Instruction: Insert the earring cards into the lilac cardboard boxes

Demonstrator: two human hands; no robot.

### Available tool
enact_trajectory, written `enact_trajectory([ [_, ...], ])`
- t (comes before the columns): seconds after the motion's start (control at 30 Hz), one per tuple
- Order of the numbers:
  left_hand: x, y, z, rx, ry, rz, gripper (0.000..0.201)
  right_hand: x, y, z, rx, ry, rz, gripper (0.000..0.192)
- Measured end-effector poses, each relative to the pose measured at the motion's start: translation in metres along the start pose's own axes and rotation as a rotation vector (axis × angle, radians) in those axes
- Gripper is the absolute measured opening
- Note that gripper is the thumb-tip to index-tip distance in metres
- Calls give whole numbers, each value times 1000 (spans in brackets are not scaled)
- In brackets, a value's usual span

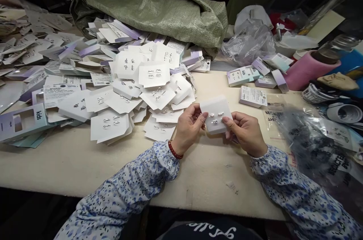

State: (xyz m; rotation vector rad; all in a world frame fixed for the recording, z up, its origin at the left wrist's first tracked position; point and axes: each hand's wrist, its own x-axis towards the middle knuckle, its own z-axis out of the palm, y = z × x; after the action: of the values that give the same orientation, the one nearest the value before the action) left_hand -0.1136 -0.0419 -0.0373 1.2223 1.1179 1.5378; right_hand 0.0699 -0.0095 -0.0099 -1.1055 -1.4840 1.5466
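Both hands held one small white card (217, 115) above the table (85, 164). The left hand (188, 126) gripped the left edge of the card, with the thumb on the front face and the other fingers curled behind it, so the fingers were closed on the card. The right hand (246, 132) pinched the lower right corner in the same way, its thumb tip (227, 120) pressed on the front. Between the two thumbs, small silver earrings (215, 116) sat on the card. Beyond the left fingers, very near, lay a big pile of similar cards (136, 85). Beyond the right fingers lay a few small boxes (252, 96), and to the right of them a clear plastic bag (309, 138).
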Motion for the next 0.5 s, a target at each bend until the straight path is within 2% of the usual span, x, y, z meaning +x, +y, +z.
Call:
enact_trajectory([
  [0.2,1,0,-3,36,-48,46,32,2,3,0,34,-38,52,48],
  [0.3,1,1,-4,50,-75,59,30,3,0,-1,35,-25,25,55],
  [0.5,0,-1,0,137,-86,57,39,0,-5,3,-35,-22,-23,42],
])
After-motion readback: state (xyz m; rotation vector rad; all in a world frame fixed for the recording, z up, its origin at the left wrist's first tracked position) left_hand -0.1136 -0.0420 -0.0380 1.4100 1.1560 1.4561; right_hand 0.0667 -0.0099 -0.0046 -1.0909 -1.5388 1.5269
